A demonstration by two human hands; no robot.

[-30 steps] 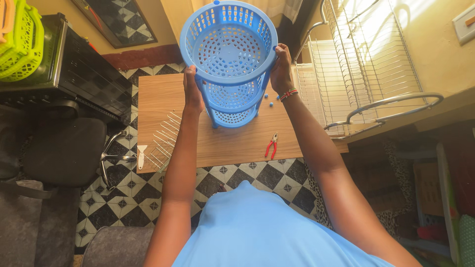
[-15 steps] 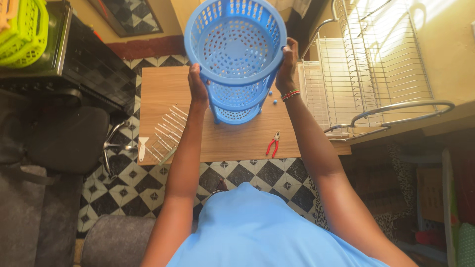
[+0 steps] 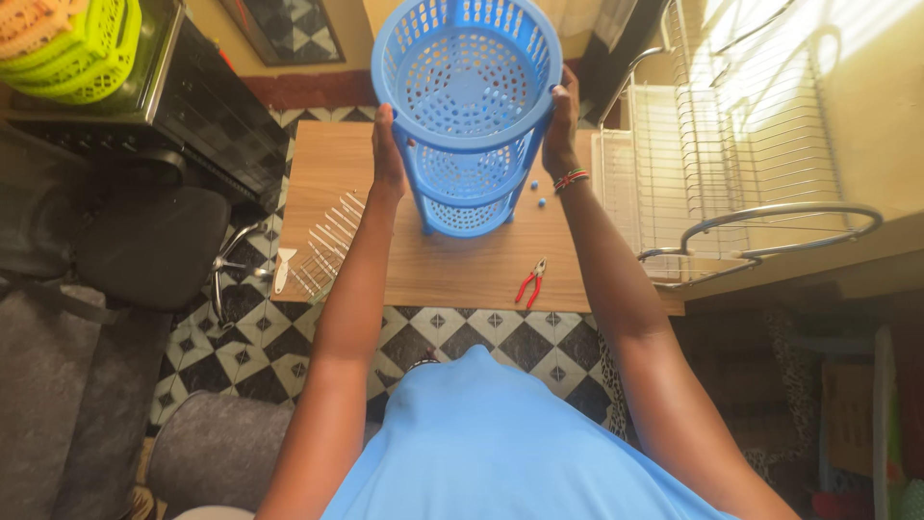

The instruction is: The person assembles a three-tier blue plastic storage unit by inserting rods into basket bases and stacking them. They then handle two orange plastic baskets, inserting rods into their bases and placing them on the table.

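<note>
Blue tiered basket rack (image 3: 465, 106) stands upright on the wooden counter (image 3: 481, 265), its three round perforated baskets one above another. Left hand (image 3: 387, 154) presses flat against the left side of the top basket, and right hand (image 3: 560, 130) wraps the right rim, fingers curled on it; I think this two-sided grip keeps the tall rack steady. Red pliers (image 3: 528, 284) lie near the counter's front edge, and a wire dish rack (image 3: 712, 144) stands at the right.

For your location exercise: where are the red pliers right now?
The red pliers lie on the wooden table near its front edge, below the right hand and beside the wire rack.
</note>
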